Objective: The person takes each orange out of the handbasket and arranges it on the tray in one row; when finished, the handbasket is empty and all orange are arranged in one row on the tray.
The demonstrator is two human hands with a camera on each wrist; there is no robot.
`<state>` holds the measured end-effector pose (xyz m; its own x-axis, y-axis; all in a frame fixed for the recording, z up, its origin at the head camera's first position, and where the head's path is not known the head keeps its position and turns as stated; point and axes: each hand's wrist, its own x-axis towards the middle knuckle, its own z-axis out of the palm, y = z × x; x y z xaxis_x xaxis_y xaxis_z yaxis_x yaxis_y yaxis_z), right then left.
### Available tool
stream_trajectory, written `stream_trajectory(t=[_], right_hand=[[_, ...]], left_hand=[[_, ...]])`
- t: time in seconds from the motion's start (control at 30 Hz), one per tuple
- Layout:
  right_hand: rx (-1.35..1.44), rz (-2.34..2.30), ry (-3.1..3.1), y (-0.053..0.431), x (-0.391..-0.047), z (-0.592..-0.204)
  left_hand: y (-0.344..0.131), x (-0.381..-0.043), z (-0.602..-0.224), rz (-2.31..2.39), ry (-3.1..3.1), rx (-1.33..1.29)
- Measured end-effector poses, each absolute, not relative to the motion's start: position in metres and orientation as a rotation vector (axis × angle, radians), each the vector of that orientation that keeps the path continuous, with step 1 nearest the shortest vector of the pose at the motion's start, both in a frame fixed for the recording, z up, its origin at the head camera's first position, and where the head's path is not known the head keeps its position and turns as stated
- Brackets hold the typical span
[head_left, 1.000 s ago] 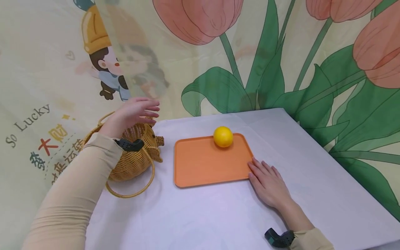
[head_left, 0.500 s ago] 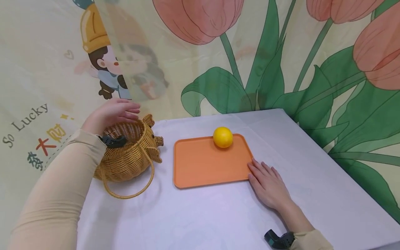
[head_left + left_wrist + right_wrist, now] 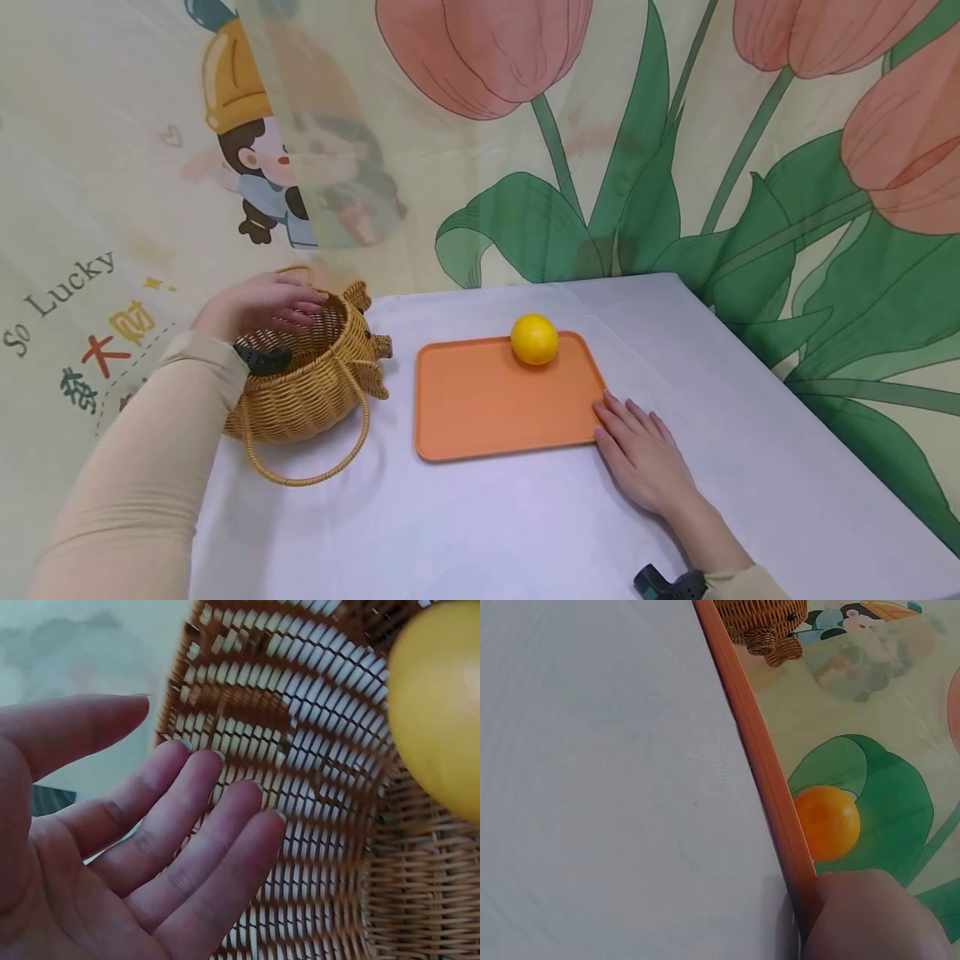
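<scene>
My left hand (image 3: 262, 305) reaches into the mouth of a wicker basket (image 3: 303, 408) with a pig's snout and ears. Its fingers are loosely bent with nothing between them. In the left wrist view, a large yellow round fruit (image 3: 442, 705) lies inside the basket, apart from the fingertips. An orange tray (image 3: 480, 412) lies right of the basket, with another smooth, round yellow fruit (image 3: 534, 339) near its back right corner. My right hand (image 3: 648, 458) rests at the tray's right edge, fingers extended. In the right wrist view, its thumb (image 3: 874, 919) is at the tray's rim.
One basket handle (image 3: 330, 475) hangs forward onto the white tablecloth (image 3: 465, 525); another handle (image 3: 296, 268) rises at the back. A printed backdrop (image 3: 540, 192) with tulips stands close behind the table. The table's right edge slopes down toward the front right.
My left hand has moved left from above the basket's front rim, then down into its mouth. My right hand, the tray and the fruit on it stay put; the head view has tilted slightly up.
</scene>
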<state>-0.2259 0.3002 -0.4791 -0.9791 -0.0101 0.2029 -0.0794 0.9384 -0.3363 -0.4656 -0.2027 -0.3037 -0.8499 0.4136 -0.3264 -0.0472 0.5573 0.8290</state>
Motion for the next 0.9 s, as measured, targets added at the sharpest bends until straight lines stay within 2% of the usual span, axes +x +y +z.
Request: stream_trajectory(t=[0.4, 0.9], right_hand=[[0.066, 0.499, -2.888, 0.300, -0.225, -0.477], [0.068, 0.510, -2.887, 0.301, -0.225, -0.477]], left_hand=[[-0.211, -0.460, -0.322, 0.868, 2.186, 0.211], [-0.206, -0.460, -0.335, 0.842, 2.125, 0.175]])
